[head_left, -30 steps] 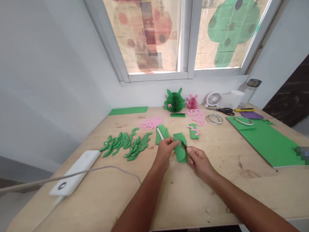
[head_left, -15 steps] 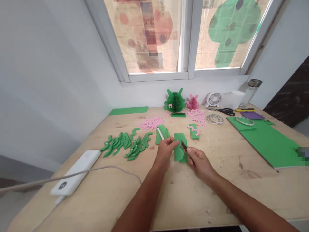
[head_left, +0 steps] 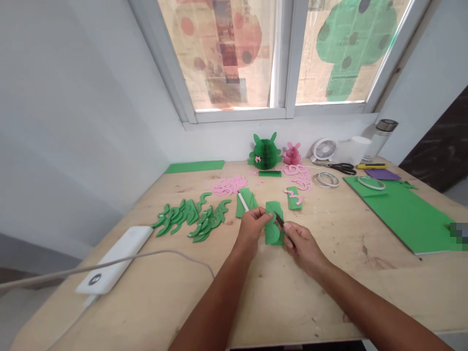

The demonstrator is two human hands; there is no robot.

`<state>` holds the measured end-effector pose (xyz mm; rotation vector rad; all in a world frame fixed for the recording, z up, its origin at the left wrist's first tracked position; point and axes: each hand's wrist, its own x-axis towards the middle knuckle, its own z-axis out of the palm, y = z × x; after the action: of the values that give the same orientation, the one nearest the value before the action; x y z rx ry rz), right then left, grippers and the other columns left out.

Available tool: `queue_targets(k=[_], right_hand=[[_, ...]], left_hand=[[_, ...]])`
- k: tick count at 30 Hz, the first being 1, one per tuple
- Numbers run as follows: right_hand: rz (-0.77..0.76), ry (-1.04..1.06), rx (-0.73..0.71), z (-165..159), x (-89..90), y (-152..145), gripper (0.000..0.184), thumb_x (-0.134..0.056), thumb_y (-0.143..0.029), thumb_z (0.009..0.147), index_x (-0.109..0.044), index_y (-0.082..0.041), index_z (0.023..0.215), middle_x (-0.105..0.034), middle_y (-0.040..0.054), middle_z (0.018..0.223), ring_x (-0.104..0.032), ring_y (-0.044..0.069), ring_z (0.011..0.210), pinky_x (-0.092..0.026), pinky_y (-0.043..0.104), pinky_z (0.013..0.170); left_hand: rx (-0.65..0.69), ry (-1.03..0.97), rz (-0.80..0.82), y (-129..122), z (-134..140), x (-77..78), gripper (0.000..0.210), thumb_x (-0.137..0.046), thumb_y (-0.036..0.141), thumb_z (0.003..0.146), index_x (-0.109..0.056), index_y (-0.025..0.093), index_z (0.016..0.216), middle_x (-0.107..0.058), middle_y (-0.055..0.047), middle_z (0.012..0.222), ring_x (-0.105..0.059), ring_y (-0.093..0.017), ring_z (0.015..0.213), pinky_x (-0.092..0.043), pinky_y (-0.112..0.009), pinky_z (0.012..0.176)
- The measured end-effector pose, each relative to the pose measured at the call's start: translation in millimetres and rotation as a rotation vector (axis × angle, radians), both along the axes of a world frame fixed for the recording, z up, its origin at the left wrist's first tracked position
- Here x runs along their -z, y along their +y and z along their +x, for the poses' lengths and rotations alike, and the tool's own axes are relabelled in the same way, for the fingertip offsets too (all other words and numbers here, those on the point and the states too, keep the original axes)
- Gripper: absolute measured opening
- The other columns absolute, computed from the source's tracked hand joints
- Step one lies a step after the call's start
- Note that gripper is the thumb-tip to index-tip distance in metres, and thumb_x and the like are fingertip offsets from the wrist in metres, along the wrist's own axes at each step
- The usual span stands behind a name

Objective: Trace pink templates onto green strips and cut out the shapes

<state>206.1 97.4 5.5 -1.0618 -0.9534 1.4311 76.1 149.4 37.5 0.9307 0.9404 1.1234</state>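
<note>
Over the middle of the table, my left hand [head_left: 253, 228] pinches a folded green paper piece [head_left: 271, 234] with a rounded shape on its front. My right hand [head_left: 300, 240] is closed on a slim dark tool [head_left: 280, 220], its tip against the paper's right side; the kind is hard to make out. Just beyond my left fingers lies a white stick-like pen [head_left: 243, 201], on a stack of green paper [head_left: 250, 197]. Right of that, a curved pink cutout [head_left: 298, 197] rests on another green strip [head_left: 293, 205].
Curved green cutouts [head_left: 204, 226] and pink cutouts [head_left: 230, 185] lie to the left. A white power bank [head_left: 117, 261] trails a cable. Behind stand green [head_left: 266, 155] and pink paper figures [head_left: 292, 155], a small fan [head_left: 324, 149], black scissors [head_left: 341, 168], tape rolls [head_left: 328, 180] and a green sheet [head_left: 405, 214].
The green paper has shifted slightly right and turned a little in my left hand. The dark tool has stayed at its right side. Everything else lies as before.
</note>
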Motion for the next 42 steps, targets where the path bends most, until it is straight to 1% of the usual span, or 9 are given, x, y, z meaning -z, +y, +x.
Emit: queue_targets(k=[4,9,13,21,28,36,42], right_hand=[[-0.007,0.001,0.0,-0.3,-0.7,0.2,0.044,-0.058,-0.055,0.082,-0.04,-0.02,0.063,-0.037,-0.0081,0.046,-0.022,0.005,0.039,-0.01,0.024,0.041],[-0.007,0.031,-0.004,0.2,0.8,0.5,0.043,-0.059,-0.054,0.082,-0.04,-0.02,0.064,-0.038,-0.0083,0.047,-0.022,0.005,0.04,-0.011,0.024,0.041],[-0.007,0.012,-0.01,0.5,-1.2,0.0,0.042,-0.059,-0.055,0.082,-0.044,-0.02,0.066,-0.037,-0.0085,0.046,-0.023,0.005,0.039,-0.011,0.023,0.041],[0.0,0.001,-0.015,0.1,-4.0,-0.6,0.04,-0.06,-0.055,0.081,-0.048,-0.019,0.068,-0.038,-0.0085,0.046,-0.023,0.005,0.039,-0.012,0.023,0.04],[-0.021,-0.007,-0.014,0.5,-1.6,0.5,0.04,-0.059,-0.057,0.08,-0.051,-0.019,0.072,-0.037,-0.0084,0.047,-0.023,0.006,0.039,-0.012,0.023,0.04],[-0.017,-0.019,-0.018,0.6,-3.2,0.0,0.039,-0.059,-0.056,0.081,-0.055,-0.018,0.074,-0.037,-0.0085,0.046,-0.022,0.006,0.039,-0.011,0.023,0.04],[-0.014,-0.028,-0.011,0.9,-2.7,0.3,0.039,-0.059,-0.057,0.079,-0.054,-0.018,0.073,-0.036,-0.0088,0.045,-0.022,0.007,0.039,-0.012,0.023,0.04]], left_hand=[[0.003,-0.001,0.001,-0.1,0.1,0.1,0.021,-0.072,0.028,0.055,-0.053,0.017,0.056,-0.057,0.002,0.055,-0.053,-0.012,0.055,-0.04,-0.024,0.058],[-0.008,0.013,0.003,1.6,-0.4,2.9,0.024,-0.073,0.028,0.054,-0.051,0.018,0.055,-0.056,0.002,0.055,-0.052,-0.012,0.056,-0.039,-0.024,0.057],[-0.002,0.025,0.015,2.6,-1.3,3.3,0.025,-0.073,0.029,0.054,-0.05,0.018,0.054,-0.055,0.003,0.054,-0.051,-0.012,0.055,-0.038,-0.024,0.056],[0.017,0.026,0.012,3.5,-2.5,3.2,0.025,-0.073,0.03,0.054,-0.051,0.018,0.054,-0.059,0.0,0.057,-0.053,-0.013,0.057,-0.041,-0.025,0.059],[0.021,0.016,0.005,2.4,-2.8,0.3,0.024,-0.073,0.029,0.054,-0.052,0.017,0.054,-0.058,0.001,0.056,-0.052,-0.012,0.055,-0.04,-0.024,0.056],[0.045,0.017,0.014,2.6,-4.2,-1.8,0.024,-0.073,0.029,0.054,-0.053,0.017,0.053,-0.061,-0.001,0.056,-0.054,-0.013,0.055,-0.039,-0.024,0.054],[0.019,0.007,-0.015,2.2,-3.8,-4.3,0.023,-0.073,0.027,0.053,-0.052,0.017,0.053,-0.058,0.002,0.053,-0.052,-0.011,0.053,-0.037,-0.021,0.053]])
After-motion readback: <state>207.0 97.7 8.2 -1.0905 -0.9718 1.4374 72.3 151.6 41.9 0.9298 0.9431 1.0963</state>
